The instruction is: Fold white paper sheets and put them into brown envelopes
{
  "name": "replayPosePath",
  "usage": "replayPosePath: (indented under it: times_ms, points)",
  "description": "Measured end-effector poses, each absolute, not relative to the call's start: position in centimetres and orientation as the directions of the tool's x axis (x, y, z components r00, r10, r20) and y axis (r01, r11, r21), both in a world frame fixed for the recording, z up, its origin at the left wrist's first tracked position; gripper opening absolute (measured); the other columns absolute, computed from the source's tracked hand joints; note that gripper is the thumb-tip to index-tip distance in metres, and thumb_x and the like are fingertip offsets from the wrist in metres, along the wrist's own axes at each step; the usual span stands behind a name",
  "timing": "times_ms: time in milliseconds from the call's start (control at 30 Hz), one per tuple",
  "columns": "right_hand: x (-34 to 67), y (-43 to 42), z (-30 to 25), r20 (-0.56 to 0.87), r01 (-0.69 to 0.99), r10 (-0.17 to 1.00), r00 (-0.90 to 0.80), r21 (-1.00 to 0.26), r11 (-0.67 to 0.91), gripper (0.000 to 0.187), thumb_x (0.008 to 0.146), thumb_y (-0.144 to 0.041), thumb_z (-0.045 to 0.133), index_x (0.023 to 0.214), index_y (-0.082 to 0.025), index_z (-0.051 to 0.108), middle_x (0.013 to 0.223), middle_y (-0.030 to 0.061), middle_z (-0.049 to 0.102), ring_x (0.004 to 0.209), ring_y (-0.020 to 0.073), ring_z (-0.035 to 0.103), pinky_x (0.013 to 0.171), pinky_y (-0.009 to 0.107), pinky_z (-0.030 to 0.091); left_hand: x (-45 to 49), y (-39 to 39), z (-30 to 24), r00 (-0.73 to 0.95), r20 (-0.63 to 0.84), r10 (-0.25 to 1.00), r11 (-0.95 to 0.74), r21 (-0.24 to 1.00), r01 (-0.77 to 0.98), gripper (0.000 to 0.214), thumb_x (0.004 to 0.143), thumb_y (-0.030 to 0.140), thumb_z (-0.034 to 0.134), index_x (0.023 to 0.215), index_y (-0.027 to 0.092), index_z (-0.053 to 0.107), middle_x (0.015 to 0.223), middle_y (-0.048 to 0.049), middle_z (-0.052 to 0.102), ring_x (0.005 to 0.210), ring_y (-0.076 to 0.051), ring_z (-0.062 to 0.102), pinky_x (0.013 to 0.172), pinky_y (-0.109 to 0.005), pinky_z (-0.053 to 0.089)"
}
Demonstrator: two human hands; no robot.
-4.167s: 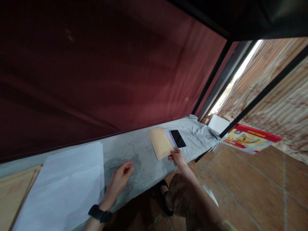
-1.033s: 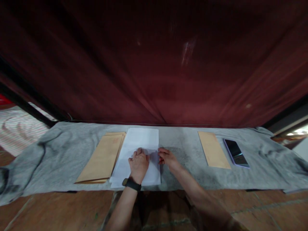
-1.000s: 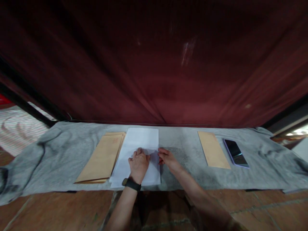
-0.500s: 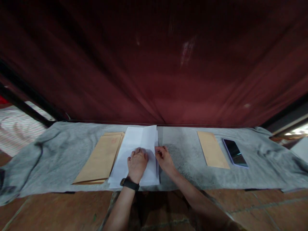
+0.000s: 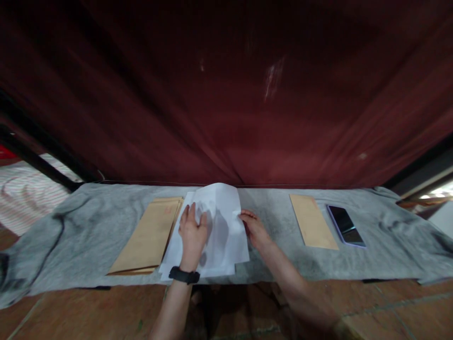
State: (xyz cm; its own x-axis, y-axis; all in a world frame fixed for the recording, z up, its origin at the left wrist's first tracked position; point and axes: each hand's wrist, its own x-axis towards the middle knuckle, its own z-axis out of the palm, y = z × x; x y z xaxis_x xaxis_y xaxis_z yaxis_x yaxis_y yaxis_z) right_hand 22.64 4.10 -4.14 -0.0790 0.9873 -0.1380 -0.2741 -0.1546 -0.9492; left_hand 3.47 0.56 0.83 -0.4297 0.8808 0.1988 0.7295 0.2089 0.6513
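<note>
A sheet of white paper (image 5: 226, 236) is partly lifted and bowed over a stack of white paper (image 5: 173, 257). My right hand (image 5: 255, 230) pinches the sheet's right edge between thumb and fingers. With fingers spread, my left hand (image 5: 193, 231) lies over the left part of the paper; a dark watch band is on that wrist. Just left of the stack lies a pile of brown envelopes (image 5: 146, 236). Farther right, a single brown envelope (image 5: 313, 222) rests flat on the cloth.
A grey cloth (image 5: 88, 226) covers the narrow work surface. At the right lies a phone (image 5: 346, 226) in a purple case. Behind stands a dark red curtain (image 5: 226, 118). Striped fabric (image 5: 31, 189) shows at the far left, and brown floor tiles (image 5: 88, 311) below.
My right hand has drawn the top sheet to the right, lifting it off the stack. My left hand has shifted left and its fingers have spread.
</note>
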Motion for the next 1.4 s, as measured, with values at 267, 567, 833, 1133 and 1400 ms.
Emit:
replayPosePath:
  times_ms: [267,567,833,1133,1400]
  points:
    - [30.0,3.1,-0.2,-0.159,-0.428,0.986,-0.056,-0.888,-0.168,0.017,0.068,-0.030,0.068,0.083,-0.021,0.066,0.077,0.0027,0.074,0.075,0.0218,0.070,0.065,0.029,0.052,2.9,0.9,0.8,-0.274,-0.204,0.940,0.156,0.970,-0.187,0.065,0.070,0.064,0.075,0.109,0.013,0.069,0.094,-0.0096,0.075,0.086,-0.022,0.071,0.074,-0.030,0.053]
    - [33.5,3.5,0.5,-0.074,-0.408,0.994,0.074,-0.912,-0.038,0.028,0.070,-0.042,0.079,0.083,-0.022,0.065,0.074,-0.0005,0.068,0.068,0.0172,0.062,0.064,0.027,0.048,7.0,0.7,2.6,-0.140,-0.034,0.990,0.009,0.984,-0.176,0.035,0.069,0.047,0.081,0.087,0.018,0.071,0.075,0.0016,0.070,0.067,-0.014,0.062,0.066,-0.026,0.050]
    - [37.3,3.5,1.6,0.141,-0.359,0.968,0.207,-0.909,0.209,0.024,0.075,-0.042,0.075,0.088,-0.025,0.066,0.087,0.0001,0.069,0.088,0.0196,0.063,0.088,0.033,0.048,9.7,1.6,1.9,-0.263,0.370,0.891,-0.263,0.893,0.365,0.021,0.080,0.044,0.070,0.081,0.024,0.076,0.125,-0.0066,0.068,0.124,-0.025,0.057,0.112,-0.042,0.043]
    - [40.2,2.8,-1.6,-0.022,-0.156,0.965,0.262,-0.988,0.020,0.031,0.065,-0.047,0.079,0.073,-0.022,0.063,0.067,-0.0032,0.056,0.065,0.0138,0.047,0.063,0.025,0.037,11.8,2.2,-1.1,-0.074,0.117,0.990,-0.101,0.976,0.194,0.027,0.071,0.045,0.074,0.081,0.020,0.077,0.109,-0.0068,0.075,0.106,-0.027,0.068,0.096,-0.041,0.054]
    - [41.2,1.4,-2.9,-0.183,-0.028,0.943,0.278,-0.983,-0.182,0.037,0.058,-0.054,0.073,0.066,-0.021,0.058,0.059,-0.0035,0.053,0.058,0.0127,0.047,0.056,0.025,0.037,12.0,-0.3,-1.1,0.132,-0.189,0.973,0.195,0.980,-0.029,0.051,0.056,0.023,0.077,0.106,0.015,0.073,0.100,-0.0074,0.077,0.097,-0.028,0.071,0.088,-0.038,0.055]
